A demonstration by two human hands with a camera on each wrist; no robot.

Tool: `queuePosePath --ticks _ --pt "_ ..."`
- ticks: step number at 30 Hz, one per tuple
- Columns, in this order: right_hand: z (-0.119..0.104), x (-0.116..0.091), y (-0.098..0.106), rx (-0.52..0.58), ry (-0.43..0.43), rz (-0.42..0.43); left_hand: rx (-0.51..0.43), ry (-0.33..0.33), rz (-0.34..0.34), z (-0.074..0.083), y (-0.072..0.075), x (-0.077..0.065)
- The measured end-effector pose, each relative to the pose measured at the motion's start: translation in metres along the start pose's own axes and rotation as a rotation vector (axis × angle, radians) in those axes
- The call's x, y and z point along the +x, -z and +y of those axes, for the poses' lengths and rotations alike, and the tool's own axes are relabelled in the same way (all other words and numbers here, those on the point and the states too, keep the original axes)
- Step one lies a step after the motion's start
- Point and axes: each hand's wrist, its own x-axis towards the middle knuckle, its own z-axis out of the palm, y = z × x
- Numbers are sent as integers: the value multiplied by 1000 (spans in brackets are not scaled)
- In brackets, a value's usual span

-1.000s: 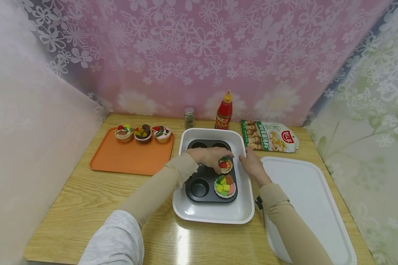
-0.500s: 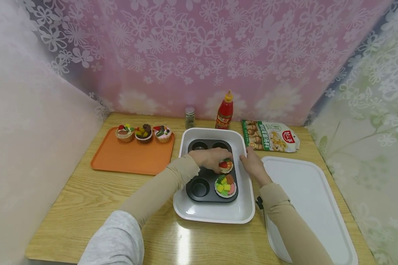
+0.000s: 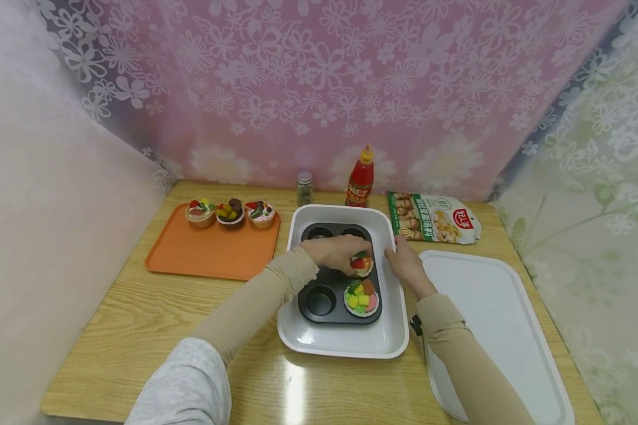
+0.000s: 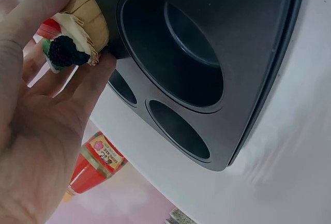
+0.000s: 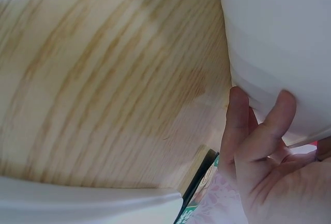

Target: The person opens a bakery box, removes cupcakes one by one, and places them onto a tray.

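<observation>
My left hand pinches a toy fruit tart between thumb and fingers at the right middle cup of a dark muffin tin. In the left wrist view the tart shows a tan fluted shell, a red berry and a blackberry, tilted beside the cups. A second tart, topped with yellow cubes and greens, sits in the near right cup. The tin lies in a deep white basin. On the basin's right rim my right hand holds, thumb inside, fingertips against the outer wall.
An orange tray at left bears three toy tarts along its back. Behind the basin stand a small spice jar and a red sauce bottle. A food packet and a white tray lie at right.
The left hand has shifted only slightly, keeping the tart at the same cup. The right hand stays on the basin rim.
</observation>
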Motion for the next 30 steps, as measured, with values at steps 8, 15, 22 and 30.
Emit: queuePosePath --ticks 8,15,22,30 --pt "0 0 -1 -6 12 4 -100 -47 29 -10 2 0" --pt "2 1 -1 -9 9 11 -164 -56 76 -18 3 -3" --pt "3 1 -1 -5 7 0 -195 -39 150 -18 16 -15" --pt "3 2 -1 -18 11 6 -242 -3 178 -23 30 -33"
